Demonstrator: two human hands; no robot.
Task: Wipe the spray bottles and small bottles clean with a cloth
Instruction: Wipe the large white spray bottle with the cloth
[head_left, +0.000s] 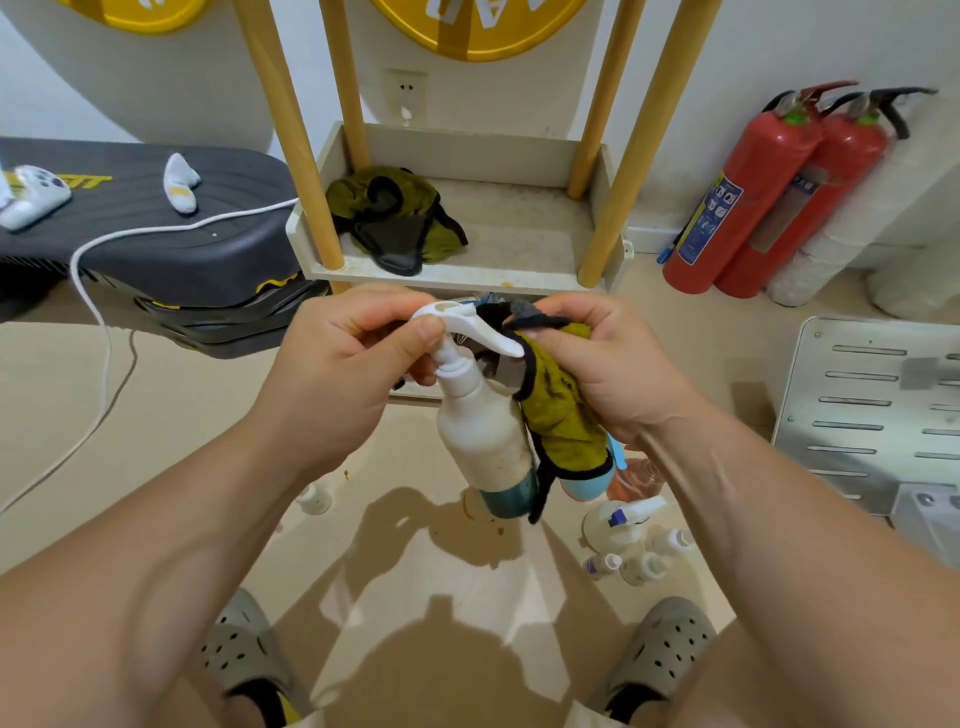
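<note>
Small bottles (644, 566) stand on the floor at near right. Above them, the left hand (343, 358) pinches a white spray bottle (480, 431) by its head. The right hand (608, 364) grips a green cloth (563, 415) bunched against that head. Farther back, another cloth (395, 218) lies on a shelf (519, 234).

I count two spray bottles (480, 431), four small bottles (644, 567). Two green cloths (563, 415), two red fire extinguishers (748, 192), two grey clogs (660, 649) on my feet.
</note>
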